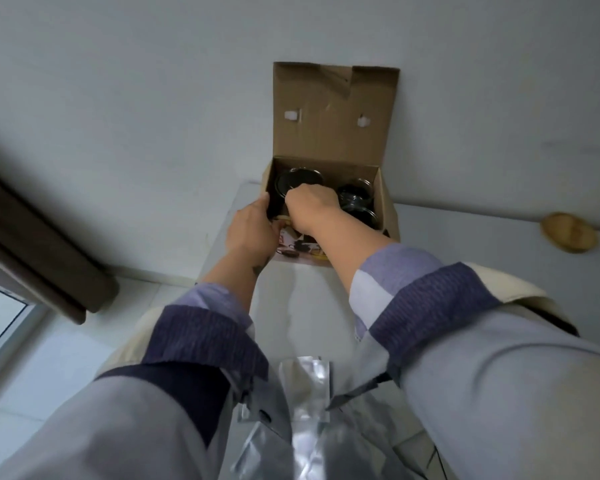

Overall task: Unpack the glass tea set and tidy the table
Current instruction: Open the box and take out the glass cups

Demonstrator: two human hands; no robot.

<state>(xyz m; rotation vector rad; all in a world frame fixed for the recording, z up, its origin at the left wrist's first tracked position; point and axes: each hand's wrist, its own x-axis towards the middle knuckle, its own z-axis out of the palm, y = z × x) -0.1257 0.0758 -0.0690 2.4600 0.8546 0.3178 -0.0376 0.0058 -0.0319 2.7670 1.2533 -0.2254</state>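
My right hand (310, 204) clenched on a glass teapot (297, 181) inside the cardboard box (333, 133) (flap up), left hand (253, 225) grasping its front-left corner, desk's far edge

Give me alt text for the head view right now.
Both hands reach into an open cardboard box on a pale table: the right hand inside among glass pieces, the left hand gripping its near-left corner. A round wooden item lies to the right.
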